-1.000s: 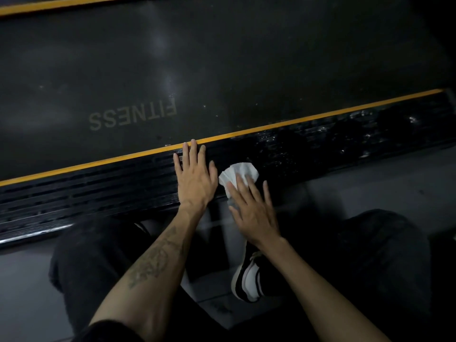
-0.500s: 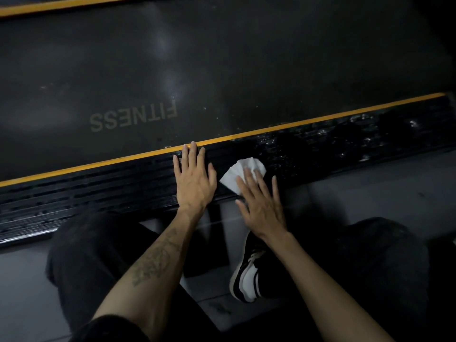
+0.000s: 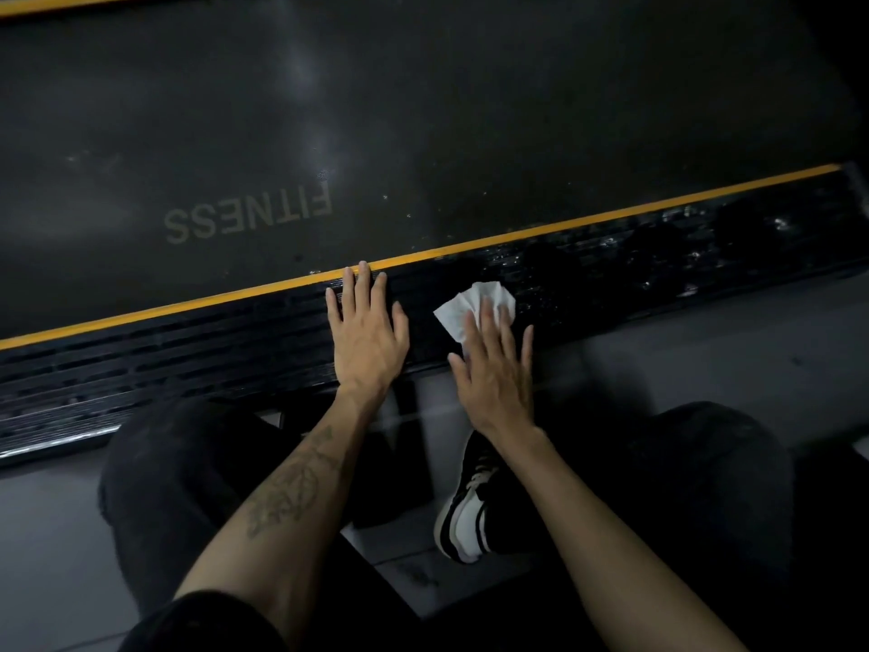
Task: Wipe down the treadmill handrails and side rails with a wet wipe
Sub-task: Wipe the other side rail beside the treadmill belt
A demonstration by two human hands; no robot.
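- A white wet wipe [image 3: 472, 305] is pinned flat under the spread fingers [image 3: 489, 322] of the right hand [image 3: 493, 374]; no pinch is made, the hand being laid open with the palm down and the cloth pressed onto the rail.
- The wipe's far corners are left showing beyond the fingertips, toward the yellow stripe [image 3: 470, 247].
- The left hand [image 3: 364, 331] is laid open and empty on the same rail, just beside the right, apparently as a brace.
- The black ribbed side rail [image 3: 188, 355] is seen running long from lower left to upper right, between the yellow stripe and the grey floor [image 3: 705, 360].
- To the right of the wipe the rail is speckled with wet glints; to the left, past the bracing hand, it looks dull and dry.
- The unwiped length is therefore judged to lie leftward along the rail's axis, with the left hand in the wipe's path.
- The belt [image 3: 423, 110], marked FITNESS, is seen beyond the stripe; no handrails are shown.
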